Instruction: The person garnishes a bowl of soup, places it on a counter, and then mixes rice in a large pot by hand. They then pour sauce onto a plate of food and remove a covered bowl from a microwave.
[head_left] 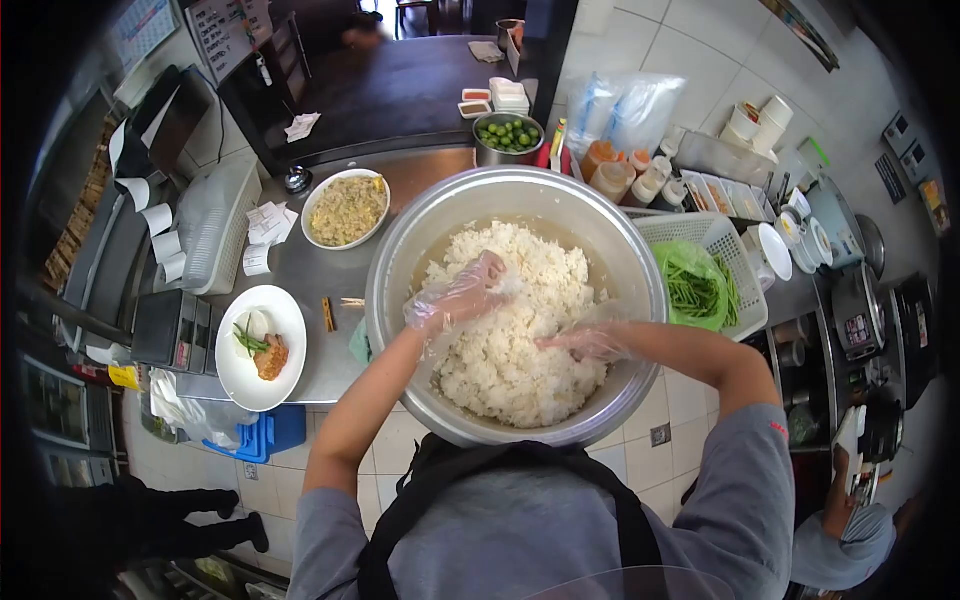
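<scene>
A large round metal basin (392,300) stands in front of me, with a big mound of cooked white rice (520,375) inside. Thin clear plastic gloves cover both of my hands. My left hand (465,295) rests on the rice left of the middle, its fingers stretched forward and loosely bent. On the right side of the mound, my right hand (590,343) presses into the rice with fingers extended; some fingertips are hidden by glove and grains. Neither hand visibly grips anything.
Left of the basin are a bowl of fried rice (347,212) and a plate (232,350) with food. Green limes (507,133) fill a metal bowl behind. Sauce bottles (612,180) and a basket (680,228) with green beans (700,297) stand right. Another person (845,540) is at lower right.
</scene>
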